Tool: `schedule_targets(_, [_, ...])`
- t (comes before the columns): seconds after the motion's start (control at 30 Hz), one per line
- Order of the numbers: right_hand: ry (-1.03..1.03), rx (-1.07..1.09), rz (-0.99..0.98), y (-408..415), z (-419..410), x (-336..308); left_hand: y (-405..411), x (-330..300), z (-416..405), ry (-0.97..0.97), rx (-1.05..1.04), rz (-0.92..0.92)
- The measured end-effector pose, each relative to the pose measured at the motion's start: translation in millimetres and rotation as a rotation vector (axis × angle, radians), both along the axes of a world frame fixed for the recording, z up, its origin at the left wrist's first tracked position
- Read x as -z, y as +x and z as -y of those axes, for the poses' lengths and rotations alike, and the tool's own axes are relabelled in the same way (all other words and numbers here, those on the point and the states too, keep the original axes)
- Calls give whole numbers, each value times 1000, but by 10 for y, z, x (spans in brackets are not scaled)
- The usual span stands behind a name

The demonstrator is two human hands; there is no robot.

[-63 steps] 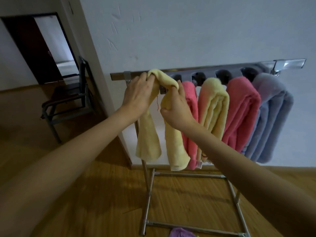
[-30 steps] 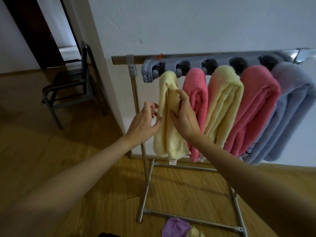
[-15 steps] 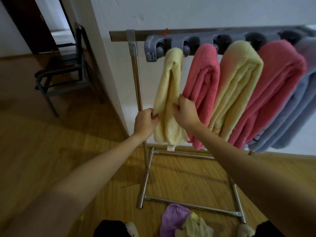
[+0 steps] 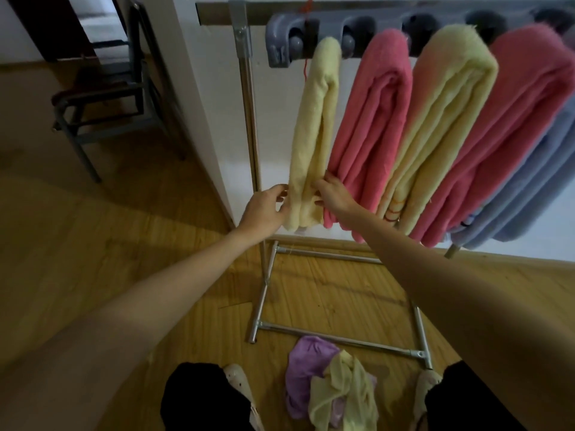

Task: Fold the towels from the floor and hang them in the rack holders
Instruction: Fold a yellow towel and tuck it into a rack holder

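The left hand (image 4: 264,209) was held with its fingers loosely extended, the fingertips touching the left edge of the narrow yellow towel (image 4: 314,135) near its lower end. The right hand (image 4: 334,194) mirrored it on the towel's right edge, fingers also extended and resting against the cloth, with its back just beside the neighbouring pink towel (image 4: 373,126). The two hands stood apart, one on each side of the hanging towel; whether either actually pinched the fabric could not be made out. Both forearms reached forward and slightly upward from the lower corners of the view, wrists level with the towel's bottom portion.

The yellow towel hung folded from the leftmost holder of the grey holder strip (image 4: 280,42) on the metal rack (image 4: 249,104). To its right hung the pink towel, a wider yellow towel (image 4: 445,119), a second pink towel (image 4: 513,129) and a blue towel (image 4: 535,194), the last cut off by the frame edge. On the wooden floor (image 4: 93,244), by the rack's base, lay a crumpled purple towel (image 4: 303,368) partly covered by a pale yellow cloth (image 4: 342,396).
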State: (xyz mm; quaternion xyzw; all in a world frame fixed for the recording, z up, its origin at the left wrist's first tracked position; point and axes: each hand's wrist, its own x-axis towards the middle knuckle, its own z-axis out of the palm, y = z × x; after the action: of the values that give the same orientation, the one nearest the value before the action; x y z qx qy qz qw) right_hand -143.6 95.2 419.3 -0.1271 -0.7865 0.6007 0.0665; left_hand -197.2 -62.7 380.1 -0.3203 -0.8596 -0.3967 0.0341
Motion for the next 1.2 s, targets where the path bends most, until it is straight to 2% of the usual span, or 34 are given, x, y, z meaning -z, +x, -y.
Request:
schedule_targets(0.13, [-118, -56, 78, 68, -60, 195, 7, 206, 48, -142, 76, 124])
schedule_targets(0.3, [-31, -113, 161, 189, -147, 606, 159, 505, 74, -224, 40, 209])
schedule_targets(0.4, [131, -101, 206, 432, -278, 1140, 301, 889, 54, -355, 21, 282])
schedule_targets(0.5, [259, -104, 362, 753, -447, 1767, 492, 1343, -14, -454, 63, 400])
schedule_targets(0.73, [368, -166, 668, 1383, -631, 3078, 879, 2441, -344, -691, 144, 541])
schedule_targets(0.97, [375, -277, 879, 1698, -553, 4072, 1182, 3372, -637, -750, 245, 650])
schedule_targets(1.2, [401, -352, 988, 1630, -524, 4659, 1295, 4085, -853, -834, 301, 735])
